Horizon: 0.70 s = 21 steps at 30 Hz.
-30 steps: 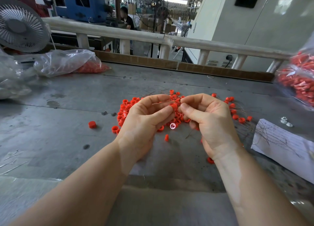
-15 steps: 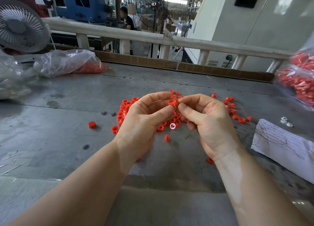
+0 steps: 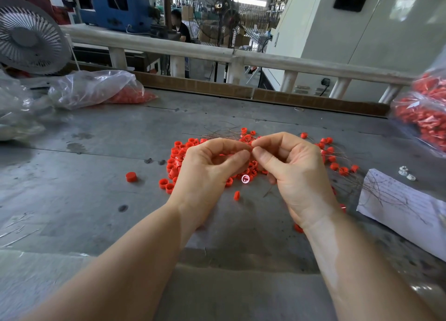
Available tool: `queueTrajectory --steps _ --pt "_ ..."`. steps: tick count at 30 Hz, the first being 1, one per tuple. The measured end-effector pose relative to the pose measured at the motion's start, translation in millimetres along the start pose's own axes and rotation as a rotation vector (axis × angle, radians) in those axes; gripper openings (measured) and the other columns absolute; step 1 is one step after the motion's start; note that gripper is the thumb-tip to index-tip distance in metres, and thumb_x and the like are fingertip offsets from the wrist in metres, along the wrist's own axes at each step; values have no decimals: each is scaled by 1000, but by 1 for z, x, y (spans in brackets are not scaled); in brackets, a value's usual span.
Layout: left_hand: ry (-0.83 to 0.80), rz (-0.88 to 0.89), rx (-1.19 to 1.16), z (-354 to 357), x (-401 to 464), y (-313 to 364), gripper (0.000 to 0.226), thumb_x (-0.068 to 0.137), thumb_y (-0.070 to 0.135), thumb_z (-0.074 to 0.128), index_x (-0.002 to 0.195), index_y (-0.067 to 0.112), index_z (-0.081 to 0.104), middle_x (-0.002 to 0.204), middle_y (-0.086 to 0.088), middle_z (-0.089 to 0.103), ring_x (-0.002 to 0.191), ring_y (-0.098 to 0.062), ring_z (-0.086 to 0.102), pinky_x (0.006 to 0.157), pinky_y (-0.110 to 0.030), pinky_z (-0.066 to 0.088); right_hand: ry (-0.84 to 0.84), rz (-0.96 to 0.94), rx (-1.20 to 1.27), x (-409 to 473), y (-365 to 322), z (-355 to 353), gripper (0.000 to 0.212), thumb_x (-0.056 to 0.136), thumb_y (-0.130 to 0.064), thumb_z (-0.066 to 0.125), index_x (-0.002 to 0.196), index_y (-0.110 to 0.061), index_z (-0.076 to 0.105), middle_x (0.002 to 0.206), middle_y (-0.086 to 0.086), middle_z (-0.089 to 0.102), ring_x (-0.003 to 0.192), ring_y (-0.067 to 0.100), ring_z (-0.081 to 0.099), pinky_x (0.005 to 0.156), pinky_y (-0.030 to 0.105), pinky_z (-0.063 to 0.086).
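grey workbench [image 3: 96, 200] is carrying a loose pile of red caps [image 3: 176, 161] just behind your hands, and your left hand [image 3: 210, 173] and right hand [image 3: 296, 176] are both pinching one small piece where the fingertips are meeting (likely a cap going onto a thin wire, mostly hidden). some wired caps [image 3: 337, 168] are lying to the right while far more are waiting loose, so you are looking well short of done.

red caps [image 3: 174, 162]: too many to count
bags of caps [image 3: 125, 96]: two, 10 and 2 o'clock
paper sheet [image 3: 398, 207]: one
white pieces [image 3: 406, 173]: three
fans [image 3: 29, 36]: two
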<state>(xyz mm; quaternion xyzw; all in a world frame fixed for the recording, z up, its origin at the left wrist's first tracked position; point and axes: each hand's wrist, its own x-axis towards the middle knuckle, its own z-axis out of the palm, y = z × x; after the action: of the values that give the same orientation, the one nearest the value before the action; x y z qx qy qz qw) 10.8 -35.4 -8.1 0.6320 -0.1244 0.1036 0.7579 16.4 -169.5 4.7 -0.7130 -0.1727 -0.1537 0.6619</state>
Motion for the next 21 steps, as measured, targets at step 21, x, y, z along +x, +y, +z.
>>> queueTrajectory --steps 21 --pt "49 -49 -11 -2 3 -2 21 79 3 69 74 22 76 75 0 73 73 -8 67 68 -15 51 43 -74 -315 1 -1 0 22 86 0 62 76 -20 63 64 -13 61 63 -1 57 62 12 43"
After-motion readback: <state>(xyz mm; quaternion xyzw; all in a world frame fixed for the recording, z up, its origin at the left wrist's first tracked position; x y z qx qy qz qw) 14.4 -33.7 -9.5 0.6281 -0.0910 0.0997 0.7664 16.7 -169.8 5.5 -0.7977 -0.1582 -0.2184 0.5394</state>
